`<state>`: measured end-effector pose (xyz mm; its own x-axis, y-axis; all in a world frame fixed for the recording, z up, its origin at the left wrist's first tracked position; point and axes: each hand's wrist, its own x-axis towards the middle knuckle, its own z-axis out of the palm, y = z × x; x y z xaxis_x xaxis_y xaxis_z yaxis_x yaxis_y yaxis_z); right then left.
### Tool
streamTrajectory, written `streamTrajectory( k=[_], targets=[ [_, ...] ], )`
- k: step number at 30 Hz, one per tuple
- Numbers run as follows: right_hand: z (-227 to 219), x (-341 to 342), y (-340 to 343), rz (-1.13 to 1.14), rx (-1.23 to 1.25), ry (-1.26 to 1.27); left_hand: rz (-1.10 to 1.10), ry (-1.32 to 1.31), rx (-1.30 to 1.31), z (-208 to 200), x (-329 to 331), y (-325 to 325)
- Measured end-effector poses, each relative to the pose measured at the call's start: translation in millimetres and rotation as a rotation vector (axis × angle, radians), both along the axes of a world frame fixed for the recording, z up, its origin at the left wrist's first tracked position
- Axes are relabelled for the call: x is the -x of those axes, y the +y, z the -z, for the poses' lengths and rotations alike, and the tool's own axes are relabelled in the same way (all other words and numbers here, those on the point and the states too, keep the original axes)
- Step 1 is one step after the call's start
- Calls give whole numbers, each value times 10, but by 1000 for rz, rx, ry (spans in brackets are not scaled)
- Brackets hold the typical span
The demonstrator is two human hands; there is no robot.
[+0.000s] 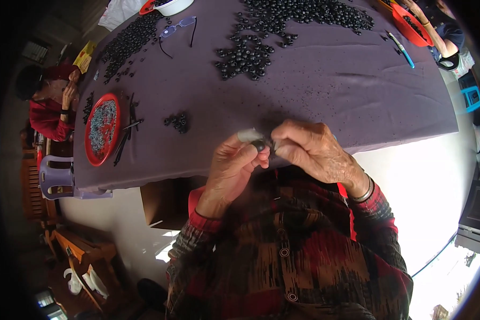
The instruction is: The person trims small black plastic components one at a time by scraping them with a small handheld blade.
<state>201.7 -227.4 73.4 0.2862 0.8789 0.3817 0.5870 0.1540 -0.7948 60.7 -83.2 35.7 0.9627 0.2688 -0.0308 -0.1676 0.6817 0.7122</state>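
Observation:
My left hand point(229, 169) pinches a small round black piece point(258, 145) between thumb and index finger, just over the near edge of the table. A whitish covering wraps the tip of that index finger. Close by on the right, my right hand point(321, 152) has its thumb and index finger pressed together. What sits between those fingertips is too small and blurred to make out. On the cloth ahead and to the left lies a little cluster of black pieces point(177, 122) like the one I hold.
A dark purple cloth point(325, 101) covers the table. Large heaps of black ring-like pieces point(245, 57) lie farther back. At left are a red tray point(116, 125) of small grey bits and dark slim tools point(124, 140). Glasses point(178, 26), a blue pen point(405, 55) and two other people sit around.

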Motion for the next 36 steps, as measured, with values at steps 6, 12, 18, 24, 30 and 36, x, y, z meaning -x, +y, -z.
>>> streamTrajectory(
  k=[6, 12, 18, 24, 30, 36],
  targets=[
    [13, 53, 20, -43, -51, -127, -72, -34, 30, 34, -7, 11],
    [31, 56, 40, -11, -74, -182, -53, -47, 10, 71, 12, 16],
    [52, 67, 43, 14, -82, -188, -12, -70, 51, 96, 2, 29],
    [63, 80, 43, 48, -81, -224, -5, -73, 35, 126, 4, 22],
    [72, 120, 47, 106, -80, -220, -30, -73, -6, 161, 8, 22],
    [98, 110, 49, 103, -59, -182, -67, -51, 11, 174, 1, -17]
  ],
)
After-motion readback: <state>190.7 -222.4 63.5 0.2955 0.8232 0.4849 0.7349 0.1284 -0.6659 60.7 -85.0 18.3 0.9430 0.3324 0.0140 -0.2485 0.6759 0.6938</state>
